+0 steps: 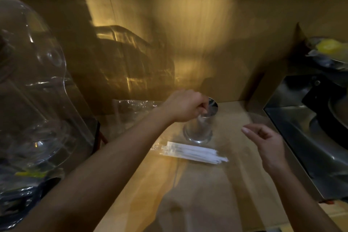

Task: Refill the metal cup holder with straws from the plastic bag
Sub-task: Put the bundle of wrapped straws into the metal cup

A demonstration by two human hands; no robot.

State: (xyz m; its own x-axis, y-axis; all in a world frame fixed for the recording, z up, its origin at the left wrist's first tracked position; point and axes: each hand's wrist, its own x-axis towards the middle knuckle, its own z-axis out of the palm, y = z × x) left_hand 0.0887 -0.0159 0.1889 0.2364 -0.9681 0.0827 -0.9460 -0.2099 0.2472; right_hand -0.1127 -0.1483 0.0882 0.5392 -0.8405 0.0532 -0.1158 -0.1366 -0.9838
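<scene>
A shiny metal cup holder (198, 130) stands on the wooden counter near the back wall. My left hand (183, 105) is over its mouth, fingers closed around the top of something pale that reaches down into the cup; blur hides what it is. A bundle of white paper-wrapped straws (195, 153) lies flat just in front of the cup, partly on clear plastic. A crumpled clear plastic bag (135, 108) sits behind and to the left of the cup. My right hand (267, 143) hovers to the right of the cup, fingers apart and holding nothing.
A large clear domed plastic cover (32, 88) fills the left side. A metal machine or sink unit (308, 133) borders the counter on the right, with yellow-and-clear wrapped items (328, 49) on top. The wooden counter (207, 194) stretches toward me.
</scene>
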